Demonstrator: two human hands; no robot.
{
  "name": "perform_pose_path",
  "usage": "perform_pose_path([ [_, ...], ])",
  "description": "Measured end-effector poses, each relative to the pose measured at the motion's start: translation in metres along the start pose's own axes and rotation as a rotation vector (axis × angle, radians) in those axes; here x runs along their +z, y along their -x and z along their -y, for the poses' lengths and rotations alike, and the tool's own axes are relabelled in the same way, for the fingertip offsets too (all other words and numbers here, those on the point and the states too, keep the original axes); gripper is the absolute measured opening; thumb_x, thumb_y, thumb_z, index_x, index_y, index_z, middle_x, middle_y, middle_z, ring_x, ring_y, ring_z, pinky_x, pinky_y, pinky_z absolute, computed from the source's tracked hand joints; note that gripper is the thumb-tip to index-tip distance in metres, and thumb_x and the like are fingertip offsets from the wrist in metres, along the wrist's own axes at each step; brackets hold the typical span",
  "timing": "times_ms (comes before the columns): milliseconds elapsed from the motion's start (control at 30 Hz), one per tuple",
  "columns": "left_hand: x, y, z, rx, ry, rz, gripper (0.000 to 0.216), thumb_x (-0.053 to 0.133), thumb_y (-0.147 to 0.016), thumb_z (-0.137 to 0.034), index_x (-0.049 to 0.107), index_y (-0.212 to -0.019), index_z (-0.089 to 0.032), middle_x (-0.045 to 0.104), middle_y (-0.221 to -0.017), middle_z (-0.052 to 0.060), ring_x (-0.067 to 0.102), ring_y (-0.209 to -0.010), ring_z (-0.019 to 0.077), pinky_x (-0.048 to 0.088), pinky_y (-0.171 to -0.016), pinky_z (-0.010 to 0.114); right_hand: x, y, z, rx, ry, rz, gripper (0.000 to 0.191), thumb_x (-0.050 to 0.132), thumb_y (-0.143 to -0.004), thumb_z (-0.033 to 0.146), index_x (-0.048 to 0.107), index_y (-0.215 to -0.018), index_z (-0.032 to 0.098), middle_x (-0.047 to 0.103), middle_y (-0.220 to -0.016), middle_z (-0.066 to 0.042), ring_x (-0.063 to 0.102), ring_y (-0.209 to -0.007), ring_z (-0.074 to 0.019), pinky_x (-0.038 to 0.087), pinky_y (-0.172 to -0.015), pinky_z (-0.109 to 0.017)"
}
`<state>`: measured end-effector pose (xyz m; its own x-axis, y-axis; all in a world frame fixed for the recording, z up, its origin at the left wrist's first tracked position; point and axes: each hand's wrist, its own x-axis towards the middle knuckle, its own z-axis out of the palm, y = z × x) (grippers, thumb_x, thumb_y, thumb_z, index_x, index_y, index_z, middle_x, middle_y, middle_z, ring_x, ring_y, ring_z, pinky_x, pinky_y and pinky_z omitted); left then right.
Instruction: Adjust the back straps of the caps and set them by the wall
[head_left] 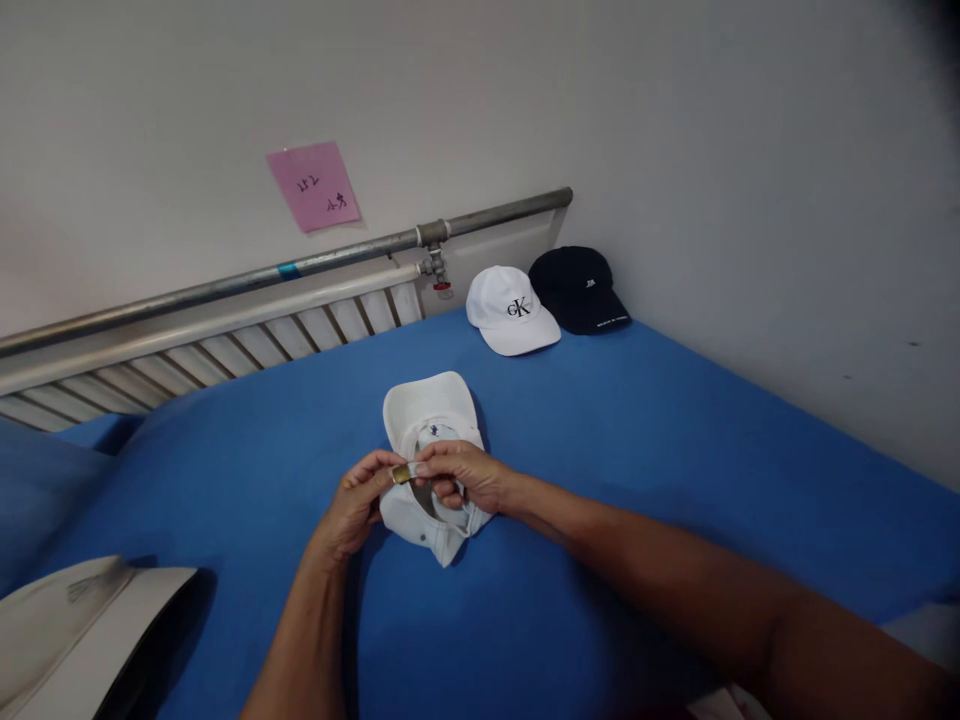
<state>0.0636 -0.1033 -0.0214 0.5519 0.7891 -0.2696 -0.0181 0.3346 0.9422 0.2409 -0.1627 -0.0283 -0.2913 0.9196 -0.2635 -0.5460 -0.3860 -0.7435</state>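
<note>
A white cap lies on the blue bed sheet with its brim pointing away from me and its back strap toward me. My left hand pinches the strap's small brass buckle between thumb and fingers. Pressed against it from the right, my right hand grips the strap beside the buckle with curled fingers. Both hands meet over the cap's rear opening, and the strap itself is mostly hidden under my fingers.
A white cap with a black logo and a dark navy cap sit at the far corner by the wall. A metal pipe and a slatted rail run along the wall under a pink note. A pale brim shows at bottom left.
</note>
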Motion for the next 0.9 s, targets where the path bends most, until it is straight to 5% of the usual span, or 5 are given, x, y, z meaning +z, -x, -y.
perform_pose_path([
  [367, 0.0020, -0.0006, 0.0031, 0.009, 0.070, 0.004, 0.030, 0.084, -0.060, -0.035, 0.067, -0.078, -0.017, 0.070, -0.068, 0.002, 0.060, -0.055, 0.0089, 0.039, -0.047, 0.015, 0.0005, 0.0004, 0.0017, 0.002, -0.086, 0.046, 0.024, 0.076, -0.063, 0.015, 0.056, -0.078, 0.014, 0.046, -0.054, 0.009, 0.028, -0.040, -0.0001, 0.018, -0.038, -0.016],
  [900, 0.0070, -0.0008, 0.0028, 0.009, 0.071, -0.053, 0.032, 0.085, -0.057, -0.036, 0.068, -0.076, -0.017, 0.066, -0.060, -0.001, 0.052, -0.045, 0.0054, 0.034, -0.041, 0.013, 0.0014, 0.0002, 0.0022, 0.041, -0.120, 0.094, 0.021, 0.072, -0.065, 0.012, 0.054, -0.076, 0.014, 0.044, -0.051, 0.009, 0.026, -0.039, -0.0007, 0.018, -0.038, -0.015],
])
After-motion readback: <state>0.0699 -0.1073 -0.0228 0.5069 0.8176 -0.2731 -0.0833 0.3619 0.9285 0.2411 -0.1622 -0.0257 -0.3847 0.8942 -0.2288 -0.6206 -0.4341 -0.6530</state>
